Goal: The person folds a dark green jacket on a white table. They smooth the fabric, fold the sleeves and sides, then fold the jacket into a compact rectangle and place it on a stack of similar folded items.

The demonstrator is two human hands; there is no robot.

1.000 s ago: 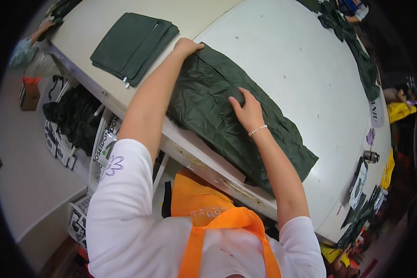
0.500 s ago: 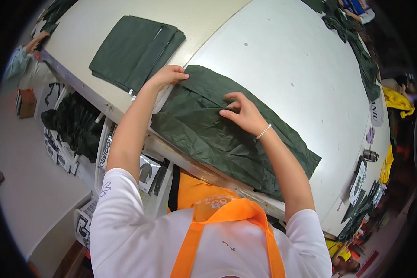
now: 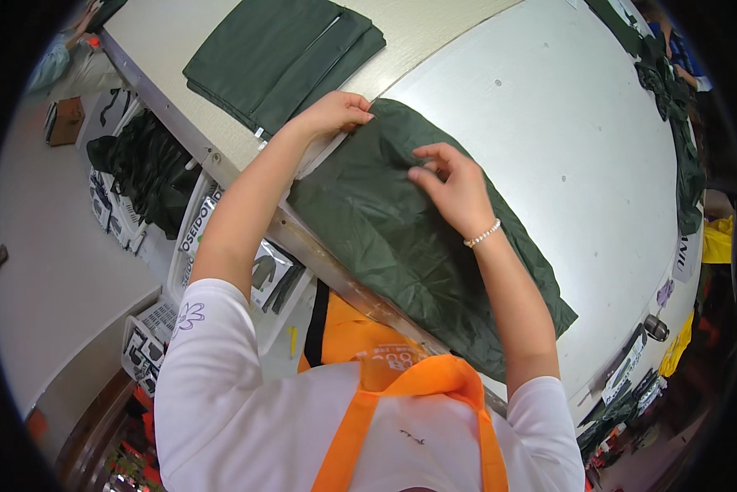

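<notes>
As the left hand (image 3: 336, 113) pinches green fabric (image 3: 385, 225) and the right hand (image 3: 460, 187) curls half-closed, its hold unclear, slack along the edge of the counter (image 3: 532, 139) could slip, causing creases.

A garment workshop: green cloth (image 3: 368, 221) spread on a long white surface (image 3: 541, 221), packaged goods (image 3: 270, 271) in baskets (image 3: 159, 316), co-workers (image 3: 50, 66) nearby.

- Bare left hand (image 3: 336, 115), near 12 o'clock: pinches the upper edge of a crumpled dark-green fabric piece (image 3: 393, 238).
- Bare right hand (image 3: 459, 189), 2 o'clock: curls over that piece, contact unclear; white beaded bracelet (image 3: 482, 234) at its wrist.
- Flat, folded dark-green fabric stack (image 3: 270, 57), 11 o'clock.
- Smooth white tabletop (image 3: 483, 74), 1 o'clock.
- Bright orange cloth apron (image 3: 344, 328), 6 o'clock.
- Glossy black crumpled heap (image 3: 151, 164), 10 o'clock.
</notes>
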